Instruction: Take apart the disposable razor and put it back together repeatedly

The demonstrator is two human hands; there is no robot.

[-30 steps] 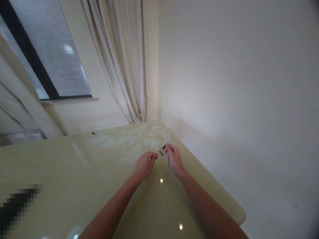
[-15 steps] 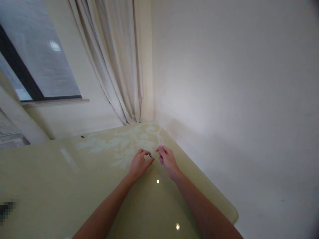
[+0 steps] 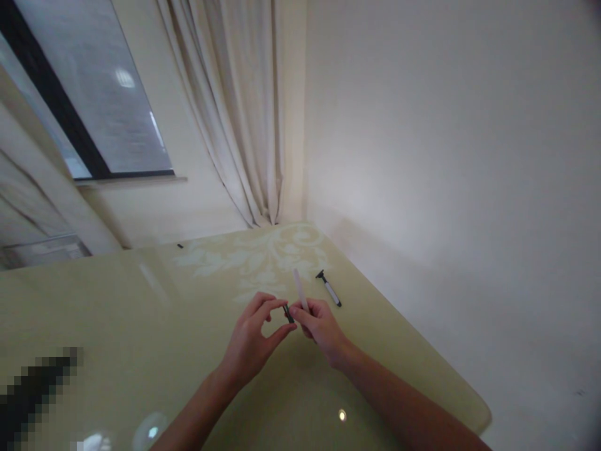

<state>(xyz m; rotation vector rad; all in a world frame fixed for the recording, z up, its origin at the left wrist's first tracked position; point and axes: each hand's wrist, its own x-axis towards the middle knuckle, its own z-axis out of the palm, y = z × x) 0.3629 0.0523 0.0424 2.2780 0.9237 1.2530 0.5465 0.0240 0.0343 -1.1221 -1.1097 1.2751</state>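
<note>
The left hand (image 3: 251, 341) pinched a small black plastic-looking bar (image 3: 288, 314); the right hand (image 3: 325, 329) gripped a thin white plastic-looking stick (image 3: 299, 285). Gentle holds seemed best.

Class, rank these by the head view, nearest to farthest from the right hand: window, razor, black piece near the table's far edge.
From the right hand:
1. Razor: on the table, just beyond.
2. Black piece: left, near the far edge.
3. Window: upper left, past the table.
</note>
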